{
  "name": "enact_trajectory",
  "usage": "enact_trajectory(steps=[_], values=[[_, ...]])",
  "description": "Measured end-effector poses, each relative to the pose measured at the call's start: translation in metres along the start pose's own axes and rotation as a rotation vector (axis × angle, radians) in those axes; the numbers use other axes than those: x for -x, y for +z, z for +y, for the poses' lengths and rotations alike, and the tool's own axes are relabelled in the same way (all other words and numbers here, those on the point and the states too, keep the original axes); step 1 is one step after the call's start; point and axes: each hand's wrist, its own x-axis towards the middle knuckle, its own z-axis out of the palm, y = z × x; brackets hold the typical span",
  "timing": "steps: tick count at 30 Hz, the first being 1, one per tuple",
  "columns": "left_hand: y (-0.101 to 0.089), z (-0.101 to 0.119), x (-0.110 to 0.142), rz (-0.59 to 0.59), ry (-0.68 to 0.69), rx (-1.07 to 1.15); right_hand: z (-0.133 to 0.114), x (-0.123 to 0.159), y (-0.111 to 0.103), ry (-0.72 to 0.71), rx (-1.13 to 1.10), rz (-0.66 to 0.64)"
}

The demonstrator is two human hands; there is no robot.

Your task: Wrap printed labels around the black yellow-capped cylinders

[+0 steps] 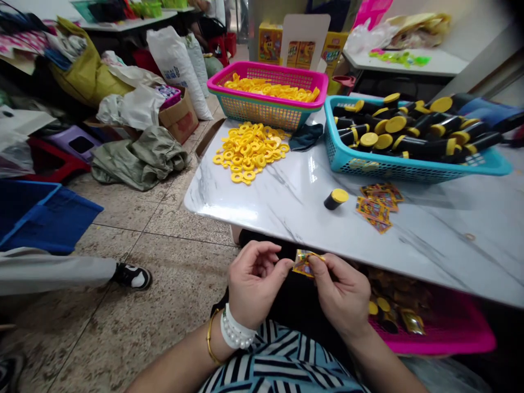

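Over my lap, a small yellow printed packet (303, 264) is pinched in my right hand (346, 295), thumb on top. My left hand (256, 281) has its fingers curled, and its thumb tip meets the packet's left edge; any finger behind that edge is hidden. Ahead on the marble-patterned table (262, 202) stands a single black tube with a yellow cap (336, 198). Right of it lies a loose pile of similar printed packets (377, 206). Yellow rings (249, 153) are heaped on the table's far left part.
A pink basket (323, 82) of yellow pieces, nested in a teal one, stands at the back. The blue basket (368, 170) holds black tubes with yellow caps. Below the table edge sits another pink basket (470, 333). A person's shoe (133, 277) and a blue bin (53, 218) are at left.
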Motion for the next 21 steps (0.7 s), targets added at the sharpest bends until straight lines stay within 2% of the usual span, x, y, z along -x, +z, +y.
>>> enact_trajectory(steps=[2,5,10,13,15,17,19,21], values=[[-0.004,0.000,-0.004,-0.008,0.034,-0.009,-0.003,-0.002,0.003,-0.008,0.025,0.020],[-0.008,0.000,-0.011,-0.104,0.062,-0.006,-0.008,-0.004,0.009,-0.026,0.039,-0.014],[-0.017,-0.010,-0.025,-0.139,-0.026,0.085,-0.015,-0.011,0.024,-0.057,0.082,-0.054],[-0.024,-0.016,-0.034,-0.205,-0.225,0.199,-0.019,-0.014,0.031,0.026,0.061,-0.058],[-0.029,-0.018,-0.040,-0.303,-0.413,0.294,-0.023,-0.015,0.033,0.097,0.038,-0.075],[-0.033,-0.019,-0.045,-0.407,-0.545,0.370,-0.026,-0.018,0.032,0.138,0.026,-0.126],[-0.035,-0.019,-0.048,-0.482,-0.600,0.404,-0.028,-0.025,0.025,0.118,0.061,-0.153],[-0.037,-0.019,-0.050,-0.511,-0.631,0.417,-0.026,-0.041,0.012,0.012,0.194,-0.087]])
